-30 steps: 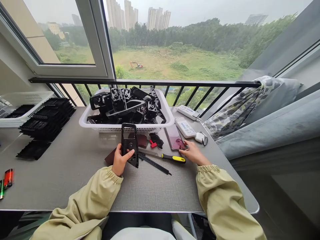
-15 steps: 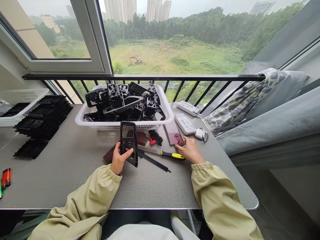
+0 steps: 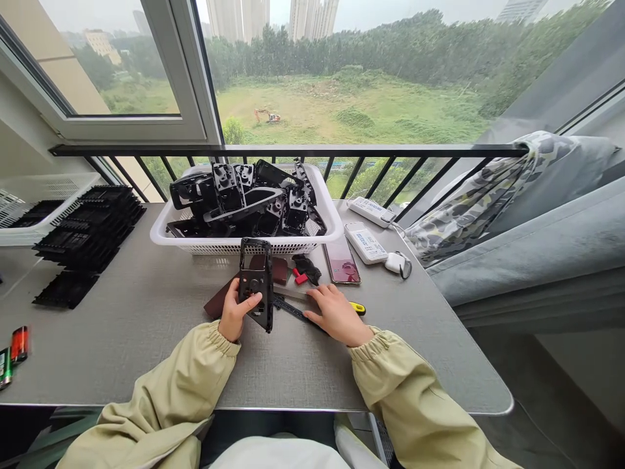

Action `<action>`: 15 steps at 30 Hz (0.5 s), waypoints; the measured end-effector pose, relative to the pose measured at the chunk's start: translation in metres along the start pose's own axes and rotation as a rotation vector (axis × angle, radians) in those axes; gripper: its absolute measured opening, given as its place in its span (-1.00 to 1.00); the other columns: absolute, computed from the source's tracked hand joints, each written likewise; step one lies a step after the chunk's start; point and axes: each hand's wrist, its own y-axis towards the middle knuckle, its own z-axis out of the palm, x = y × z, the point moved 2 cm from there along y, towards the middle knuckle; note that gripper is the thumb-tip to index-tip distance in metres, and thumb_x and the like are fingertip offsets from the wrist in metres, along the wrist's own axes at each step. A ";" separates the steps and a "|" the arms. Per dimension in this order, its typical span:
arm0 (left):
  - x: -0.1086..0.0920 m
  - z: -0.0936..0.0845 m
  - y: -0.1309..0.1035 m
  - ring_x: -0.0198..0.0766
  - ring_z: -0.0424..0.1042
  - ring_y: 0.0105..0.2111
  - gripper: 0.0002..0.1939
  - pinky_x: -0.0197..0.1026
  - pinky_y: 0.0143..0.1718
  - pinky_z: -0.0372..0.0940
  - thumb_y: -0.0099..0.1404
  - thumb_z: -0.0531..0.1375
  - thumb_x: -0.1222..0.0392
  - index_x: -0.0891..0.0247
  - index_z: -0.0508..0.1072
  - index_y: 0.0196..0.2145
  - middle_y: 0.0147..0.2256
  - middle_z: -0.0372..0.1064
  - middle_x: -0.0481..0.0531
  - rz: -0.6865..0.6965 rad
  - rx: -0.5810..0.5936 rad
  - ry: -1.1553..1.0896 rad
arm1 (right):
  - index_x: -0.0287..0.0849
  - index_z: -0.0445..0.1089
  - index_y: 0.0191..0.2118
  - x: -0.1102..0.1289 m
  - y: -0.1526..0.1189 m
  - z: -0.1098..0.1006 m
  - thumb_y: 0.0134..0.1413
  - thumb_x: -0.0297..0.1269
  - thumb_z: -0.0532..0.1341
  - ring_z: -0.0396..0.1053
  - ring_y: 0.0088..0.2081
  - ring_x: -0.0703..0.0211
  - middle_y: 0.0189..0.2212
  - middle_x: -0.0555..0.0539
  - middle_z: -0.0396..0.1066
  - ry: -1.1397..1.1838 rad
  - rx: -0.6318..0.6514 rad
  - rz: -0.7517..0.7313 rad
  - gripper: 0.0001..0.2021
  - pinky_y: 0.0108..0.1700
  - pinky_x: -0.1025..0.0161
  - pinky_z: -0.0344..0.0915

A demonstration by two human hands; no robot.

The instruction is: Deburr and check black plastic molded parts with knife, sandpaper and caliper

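My left hand (image 3: 238,312) grips a black plastic frame (image 3: 255,286) with a large opening at its top, held tilted above the table, thumb on its face. My right hand (image 3: 339,316) spreads its fingers low over a flat-bladed tool with a black and yellow handle (image 3: 358,308); it covers most of that handle. Whether the fingers touch the tool cannot be made out. A slim black strip (image 3: 293,309) runs partly beneath the right thumb. Behind the frame lie brown sanding-like pieces (image 3: 219,298), a red clip-like piece (image 3: 299,277) and a crumpled black item (image 3: 307,266).
A white basket (image 3: 161,236) heaped with black plastic parts (image 3: 244,195) stands at the back. Stacked black parts (image 3: 88,228) and another white basket (image 3: 73,195) are at left. A phone (image 3: 342,262), white boxes (image 3: 365,242) and batteries (image 3: 19,344) lie on the table (image 3: 161,312).
My right hand has moved left, from beside the phone to over the yellow-handled tool. My left hand still holds the black frame in nearly the same place.
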 end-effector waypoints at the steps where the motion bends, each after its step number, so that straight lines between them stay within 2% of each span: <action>1: 0.000 0.001 0.000 -0.33 0.32 -0.43 -0.64 -0.27 -0.35 0.24 -0.01 0.38 0.10 0.23 0.38 -0.30 -0.42 0.34 -0.09 -0.009 -0.007 -0.011 | -0.18 0.43 -0.14 0.004 0.001 0.003 0.08 -0.29 0.26 0.33 -0.12 -0.10 -0.22 -0.19 0.43 -0.032 -0.005 -0.010 -0.79 -0.10 0.06 0.28; 3: -0.002 0.002 -0.001 -0.33 0.31 -0.45 -0.64 -0.27 -0.37 0.24 -0.04 0.39 0.09 0.23 0.39 -0.31 -0.43 0.33 -0.09 -0.027 -0.017 -0.039 | -0.17 0.44 -0.20 0.008 0.003 0.007 0.12 -0.36 0.22 0.34 -0.16 -0.05 -0.28 -0.17 0.44 -0.044 -0.010 -0.021 -0.88 -0.14 0.10 0.28; 6: -0.004 0.005 -0.002 -0.33 0.32 -0.45 -0.63 -0.28 -0.37 0.24 -0.07 0.39 0.08 0.23 0.41 -0.32 -0.43 0.35 -0.09 -0.040 -0.024 -0.074 | -0.16 0.43 -0.22 0.010 0.007 0.009 0.20 -0.28 0.17 0.37 -0.22 0.02 -0.32 -0.12 0.44 -0.017 -0.002 -0.036 -0.88 -0.19 0.16 0.29; 10: -0.006 0.008 -0.002 -0.27 0.39 -0.38 -0.60 -0.24 -0.33 0.30 -0.09 0.39 0.05 0.23 0.44 -0.30 -0.37 0.41 -0.04 -0.056 -0.051 -0.102 | -0.17 0.38 -0.08 0.013 0.019 0.008 0.28 -0.24 0.07 0.38 -0.13 0.05 -0.16 -0.16 0.42 0.013 -0.071 0.010 -0.78 -0.12 0.17 0.29; 12: -0.006 0.009 -0.003 -0.24 0.41 -0.35 -0.60 -0.23 -0.31 0.32 -0.07 0.38 0.02 0.24 0.45 -0.28 -0.34 0.43 -0.02 -0.054 -0.073 -0.122 | -0.15 0.38 -0.08 0.017 0.024 0.010 0.25 -0.22 0.11 0.39 -0.11 0.06 -0.13 -0.16 0.41 0.026 -0.080 0.002 -0.79 -0.11 0.19 0.29; 15: -0.006 0.009 -0.003 -0.19 0.45 -0.28 -0.57 -0.19 -0.24 0.35 -0.06 0.36 -0.02 0.22 0.48 -0.23 -0.28 0.46 0.01 -0.052 -0.098 -0.171 | -0.14 0.41 -0.22 0.027 0.029 0.018 0.20 -0.21 0.17 0.41 -0.18 0.08 -0.23 -0.11 0.44 0.038 -0.048 -0.038 -0.85 -0.18 0.22 0.30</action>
